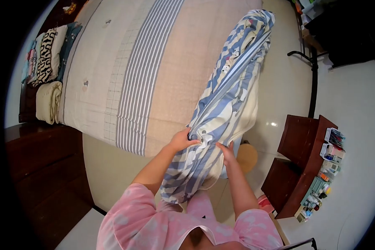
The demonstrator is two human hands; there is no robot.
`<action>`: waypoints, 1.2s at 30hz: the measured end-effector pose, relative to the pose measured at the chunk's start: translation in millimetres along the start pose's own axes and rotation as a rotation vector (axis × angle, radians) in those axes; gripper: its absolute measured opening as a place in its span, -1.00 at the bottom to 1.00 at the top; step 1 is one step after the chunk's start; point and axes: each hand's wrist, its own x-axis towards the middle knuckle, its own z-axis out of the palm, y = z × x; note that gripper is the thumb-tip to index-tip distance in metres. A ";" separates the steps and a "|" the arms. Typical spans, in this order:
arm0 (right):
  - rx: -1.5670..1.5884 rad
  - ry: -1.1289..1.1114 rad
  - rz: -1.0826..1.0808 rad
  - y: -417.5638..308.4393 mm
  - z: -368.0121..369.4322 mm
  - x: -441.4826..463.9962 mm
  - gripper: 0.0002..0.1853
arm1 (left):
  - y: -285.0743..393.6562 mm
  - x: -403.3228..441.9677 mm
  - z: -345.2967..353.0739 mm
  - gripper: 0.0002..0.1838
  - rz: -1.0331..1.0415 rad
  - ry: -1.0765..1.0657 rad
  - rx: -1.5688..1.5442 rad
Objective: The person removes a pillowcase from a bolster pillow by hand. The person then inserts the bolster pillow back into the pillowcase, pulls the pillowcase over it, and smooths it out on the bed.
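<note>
A blue-and-white striped quilt [221, 112] with small animal prints lies bunched lengthwise along the right side of the bed [175, 71]. Its near end hangs off the bed in front of my legs, and a cream underside shows along its right side. My left hand [184, 140] grips the quilt's left edge, thumb on top and the other fingers partly hidden by cloth. On the opposite side, my right hand [227, 153] holds the fabric with the thumb uppermost; its fingers are partly out of sight.
Folded textiles [50, 54] and a rolled cream blanket [49, 102] sit at the headboard. A dark wooden cabinet [46, 166] stands left. To the right are a round stool [248, 158] and a wooden desk [306, 166] bearing baskets and bottles.
</note>
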 end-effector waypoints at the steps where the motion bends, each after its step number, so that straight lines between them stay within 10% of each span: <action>1: 0.004 0.002 -0.013 -0.5 4.6 0.0 -0.07 | 4.5 -1.2 2.3 -0.24 0.005 0.027 0.114; 10: -0.250 0.128 -0.576 -34.7 83.9 -54.8 -0.32 | -12.6 -8.7 18.7 -0.47 -0.080 0.236 -0.643; 17: -1.425 0.133 -0.647 -16.1 187.7 -83.0 -0.28 | -30.9 -51.1 26.4 -0.53 -0.270 0.414 -0.096; 23: -1.569 -0.127 -0.742 57.2 180.6 -61.7 -0.34 | -109.6 -56.7 27.9 -0.37 -0.278 0.265 -1.313; 26: -1.694 -0.339 -0.788 75.1 177.2 -73.2 -0.36 | -54.0 -56.1 -7.9 -0.38 -0.427 0.288 -1.024; 31: -1.072 -0.688 -0.915 55.7 144.8 -49.5 -0.75 | -21.9 -27.4 -2.7 -0.41 -0.278 0.406 0.056; 33: -0.665 -0.696 -0.064 15.8 113.2 -23.0 -0.82 | -8.4 -20.7 1.7 -0.48 -0.262 0.405 0.092; 36: -0.194 -0.141 -0.047 -37.4 75.0 11.4 -0.83 | 6.5 -15.1 9.4 -0.59 -0.280 0.393 0.129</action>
